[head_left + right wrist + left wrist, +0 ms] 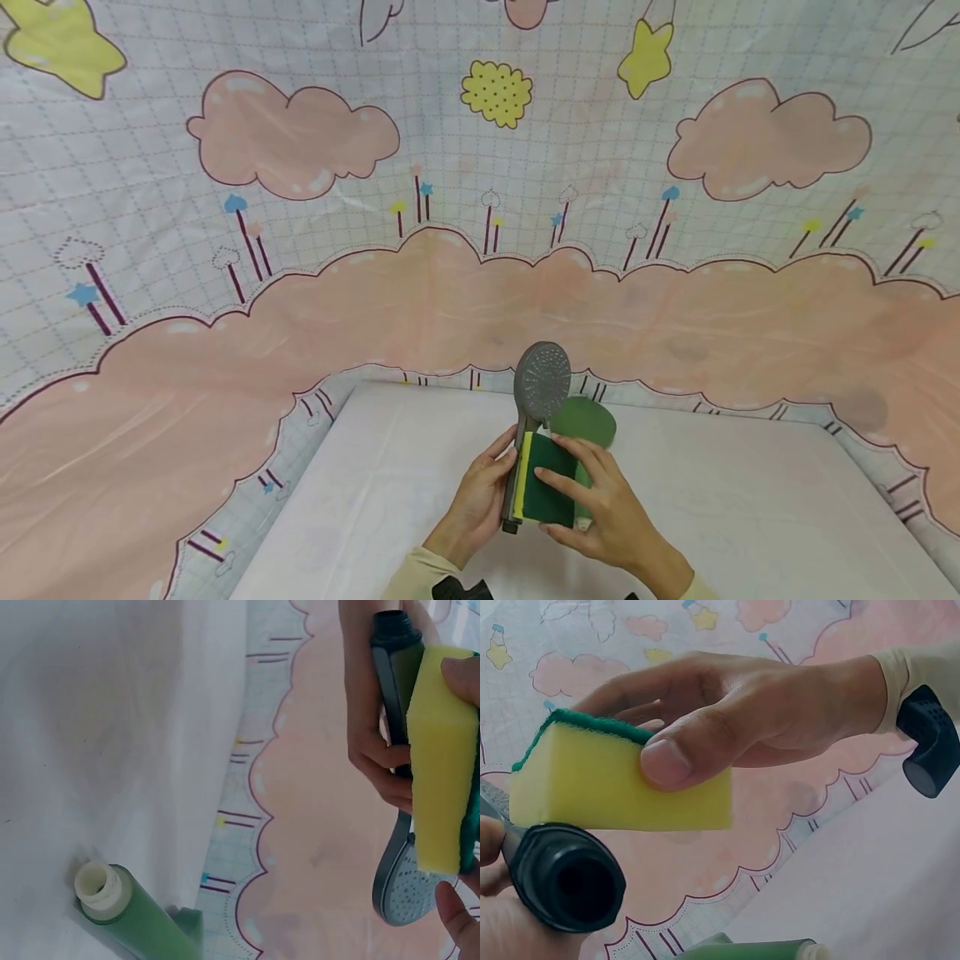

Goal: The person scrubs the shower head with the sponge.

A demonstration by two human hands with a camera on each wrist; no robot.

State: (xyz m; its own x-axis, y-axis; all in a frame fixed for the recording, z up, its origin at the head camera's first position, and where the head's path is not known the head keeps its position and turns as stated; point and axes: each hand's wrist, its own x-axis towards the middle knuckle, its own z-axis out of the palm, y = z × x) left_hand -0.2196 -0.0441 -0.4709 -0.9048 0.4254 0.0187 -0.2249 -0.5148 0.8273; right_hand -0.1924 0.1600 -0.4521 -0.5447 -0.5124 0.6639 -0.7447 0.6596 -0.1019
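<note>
A grey shower head (542, 385) stands upright above the white table, its handle (516, 483) gripped by my left hand (480, 500). My right hand (600, 500) holds a yellow sponge with a green scouring side (547, 487) against the handle, thumb and fingers pinching it. In the left wrist view the sponge (622, 780) sits just above the handle's dark threaded end (570, 877), with the right hand's thumb (697, 750) on its yellow side. The right wrist view shows the sponge (442, 757) lying along the handle, the spray face (409, 889) below.
A green bottle with a white open neck (131, 915) lies on the white table (375, 500) behind the hands; its green body (585, 421) shows beside the shower head. A cartoon cloud-print sheet (300, 142) hangs all around the table.
</note>
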